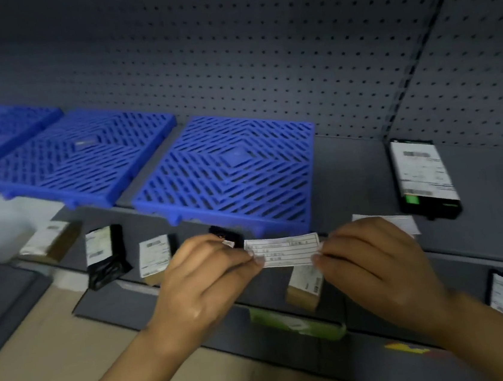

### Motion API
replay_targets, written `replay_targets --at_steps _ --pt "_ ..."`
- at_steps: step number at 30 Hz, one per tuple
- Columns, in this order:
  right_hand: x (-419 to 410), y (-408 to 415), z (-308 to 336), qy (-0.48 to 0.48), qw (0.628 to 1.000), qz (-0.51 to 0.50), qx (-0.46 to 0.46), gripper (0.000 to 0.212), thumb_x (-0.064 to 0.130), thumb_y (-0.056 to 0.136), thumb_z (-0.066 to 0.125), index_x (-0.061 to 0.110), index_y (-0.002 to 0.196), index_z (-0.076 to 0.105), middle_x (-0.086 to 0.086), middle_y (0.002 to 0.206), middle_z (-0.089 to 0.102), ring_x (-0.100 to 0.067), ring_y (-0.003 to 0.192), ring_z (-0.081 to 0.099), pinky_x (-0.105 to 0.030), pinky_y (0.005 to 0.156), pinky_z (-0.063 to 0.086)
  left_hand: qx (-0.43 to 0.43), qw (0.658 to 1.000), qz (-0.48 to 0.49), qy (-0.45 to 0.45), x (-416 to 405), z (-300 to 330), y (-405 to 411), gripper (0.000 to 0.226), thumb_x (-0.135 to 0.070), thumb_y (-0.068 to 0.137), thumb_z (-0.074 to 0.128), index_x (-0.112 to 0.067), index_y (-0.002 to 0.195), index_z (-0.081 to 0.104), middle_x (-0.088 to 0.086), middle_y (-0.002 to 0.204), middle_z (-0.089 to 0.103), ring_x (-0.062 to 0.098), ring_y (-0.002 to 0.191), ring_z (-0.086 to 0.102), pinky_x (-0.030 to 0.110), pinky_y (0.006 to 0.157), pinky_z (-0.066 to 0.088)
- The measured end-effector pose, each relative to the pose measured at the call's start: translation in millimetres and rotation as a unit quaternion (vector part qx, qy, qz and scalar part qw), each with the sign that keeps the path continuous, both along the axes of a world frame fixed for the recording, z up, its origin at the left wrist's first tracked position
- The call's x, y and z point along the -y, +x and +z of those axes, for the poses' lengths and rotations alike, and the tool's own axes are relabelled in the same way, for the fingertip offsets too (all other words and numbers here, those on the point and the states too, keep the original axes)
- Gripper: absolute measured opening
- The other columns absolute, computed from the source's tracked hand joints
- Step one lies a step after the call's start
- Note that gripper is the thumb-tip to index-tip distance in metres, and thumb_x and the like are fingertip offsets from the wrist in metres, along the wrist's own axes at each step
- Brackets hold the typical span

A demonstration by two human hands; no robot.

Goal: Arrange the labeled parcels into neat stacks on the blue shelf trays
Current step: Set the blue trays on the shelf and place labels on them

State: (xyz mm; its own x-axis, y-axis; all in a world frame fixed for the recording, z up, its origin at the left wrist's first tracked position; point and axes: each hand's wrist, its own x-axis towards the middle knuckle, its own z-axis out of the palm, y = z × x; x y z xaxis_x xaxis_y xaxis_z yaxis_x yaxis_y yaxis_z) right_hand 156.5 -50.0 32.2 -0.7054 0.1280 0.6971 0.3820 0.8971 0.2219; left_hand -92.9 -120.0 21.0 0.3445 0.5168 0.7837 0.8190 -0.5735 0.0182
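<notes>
- Left hand (204, 269) and right hand (374, 258) each pinch one end of a white label slip (283, 251), stretched between them, long axis running hand to hand.
- Beyond the fingers: nearest blue tray (229, 174), bare.
- Beyond the right hand: black labeled parcel (423, 178), lengthwise away.
- Left of the left hand: small parcels (104, 257), unstacked.
- Below the slip: brown parcel (305, 287).

- Left hand (203, 277): forearm reaching forward, thumb and forefinger pinched together.
- Right hand (374, 258): mirrored pose, fingertips pinched, facing the left.
</notes>
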Motion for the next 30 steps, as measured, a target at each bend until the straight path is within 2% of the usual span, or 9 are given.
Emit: replay_targets --at_steps 2,6,11,17,21,23,27,30 --pt "12.3 -39.9 5.7 0.007 1.0 0.023 -0.005 0.009 0.009 0.087 0.068 0.004 0.09 0.075 -0.011 0.094 0.071 -0.028 0.089 0.06 -0.037 0.075 0.046 0.005 1.0 0.018 0.01 22.0 6.1 -36.2 0.016 -0.013 0.092 0.062 -0.006 0.089 0.076 0.007 0.089 0.071 0.025 0.074 0.064 0.039 0.079 0.048" --pt "42.2 -125.2 15.6 0.014 0.998 0.059 -0.019 0.01 0.01 0.088 0.067 0.003 0.087 0.075 -0.011 0.094 0.071 -0.029 0.09 0.06 -0.039 0.073 0.048 0.013 0.998 0.062 0.014 68.9 14.6 -111.8 0.006 -0.007 0.081 0.071 -0.007 0.084 0.076 0.005 0.088 0.071 0.024 0.074 0.063 0.036 0.086 0.045" --pt "78.5 -231.7 23.3 0.035 0.994 0.092 -0.045 0.012 0.011 0.089 0.066 0.004 0.085 0.074 -0.012 0.091 0.071 -0.027 0.089 0.059 -0.036 0.073 0.047 0.005 0.994 0.111 0.015 122.8 21.6 -206.2 0.01 -0.006 0.079 0.074 -0.007 0.089 0.076 0.006 0.091 0.071 0.024 0.077 0.065 0.039 0.083 0.046" --pt "98.4 -330.8 26.7 0.034 0.988 0.143 -0.045 0.009 0.011 0.087 0.069 0.005 0.083 0.075 -0.01 0.09 0.071 -0.026 0.087 0.062 -0.035 0.069 0.048 0.0 0.984 0.174 0.034 163.5 28.4 -293.5 0.007 -0.008 0.082 0.071 -0.006 0.086 0.076 0.007 0.089 0.07 0.024 0.078 0.064 0.032 0.085 0.042" --pt "89.8 -381.9 23.9 0.023 0.983 0.175 -0.043 0.015 0.014 0.092 0.063 0.006 0.086 0.073 -0.011 0.092 0.071 -0.023 0.093 0.058 -0.031 0.075 0.047 0.0 0.979 0.201 0.033 168.9 23.6 -337.0 0.012 -0.012 0.088 0.066 -0.006 0.087 0.076 0.007 0.09 0.07 0.024 0.078 0.063 0.032 0.085 0.042" --pt "82.1 -406.2 22.7 0.015 0.98 0.193 -0.045 0.015 0.015 0.094 0.06 0.006 0.088 0.071 -0.01 0.093 0.071 -0.022 0.093 0.058 -0.03 0.077 0.046 -0.004 0.977 0.21 0.026 165.3 20.9 -358.1 0.008 -0.009 0.084 0.07 -0.005 0.088 0.075 0.008 0.092 0.07 0.024 0.08 0.063 0.034 0.085 0.044" --pt "52.0 -451.7 14.6 -0.006 0.975 0.215 -0.051 0.023 0.017 0.095 0.058 0.005 0.086 0.074 -0.009 0.094 0.071 -0.023 0.093 0.062 -0.036 0.075 0.051 -0.016 0.975 0.221 0.019 144.6 14.9 -400.3 0.011 -0.008 0.082 0.072 -0.005 0.092 0.075 0.008 0.095 0.07 0.022 0.085 0.063 0.038 0.087 0.046" --pt "22.6 -485.2 8.0 -0.02 0.974 0.221 -0.05 0.014 0.016 0.091 0.063 0.007 0.089 0.074 -0.007 0.098 0.071 -0.023 0.095 0.063 -0.038 0.077 0.051 -0.019 0.975 0.221 0.011 122.2 14.1 -430.9 0.013 -0.012 0.088 0.066 -0.005 0.095 0.075 0.008 0.097 0.07 0.025 0.087 0.065 0.041 0.086 0.047"
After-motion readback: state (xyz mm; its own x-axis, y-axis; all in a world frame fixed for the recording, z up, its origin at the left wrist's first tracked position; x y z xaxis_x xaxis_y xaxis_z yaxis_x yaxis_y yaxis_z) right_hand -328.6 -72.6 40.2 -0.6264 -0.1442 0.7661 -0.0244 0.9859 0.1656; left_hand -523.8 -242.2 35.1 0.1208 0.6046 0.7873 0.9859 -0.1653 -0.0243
